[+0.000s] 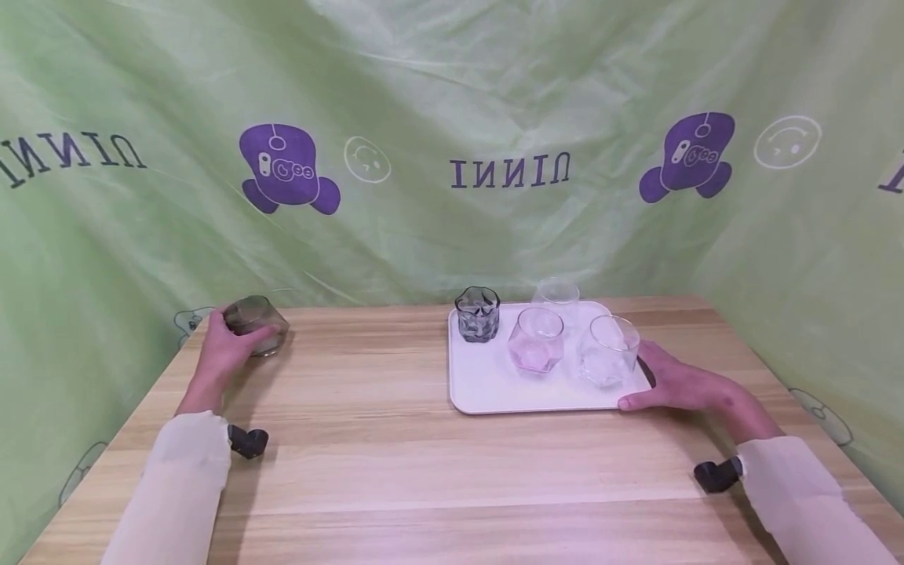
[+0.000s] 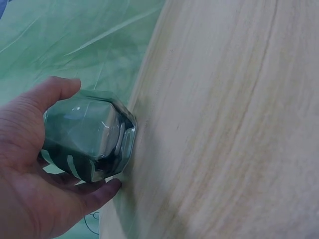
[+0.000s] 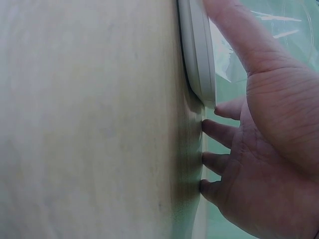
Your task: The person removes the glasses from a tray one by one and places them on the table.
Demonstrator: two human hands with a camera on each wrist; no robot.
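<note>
At the table's far left, my left hand (image 1: 224, 341) grips a smoky grey faceted glass (image 1: 257, 322), thumb on one side and fingers around the other. In the left wrist view the same glass (image 2: 84, 132) is close to the tabletop; whether its base touches cannot be told. A white tray (image 1: 480, 392) lies right of centre. My right hand (image 1: 678, 382) is at its right end, thumb by the near corner. In the right wrist view its fingers are spread, with one fingertip at the tray edge (image 3: 199, 55) and others touching the table.
On the tray stand a dark grey wavy glass (image 1: 478, 318), a pinkish-looking clear glass (image 1: 537, 345), a clear glass (image 1: 609, 357) beside my right hand, and another clear glass (image 1: 558, 293) at the back. A green printed curtain (image 1: 395, 235) hangs behind the wooden table (image 1: 367, 463).
</note>
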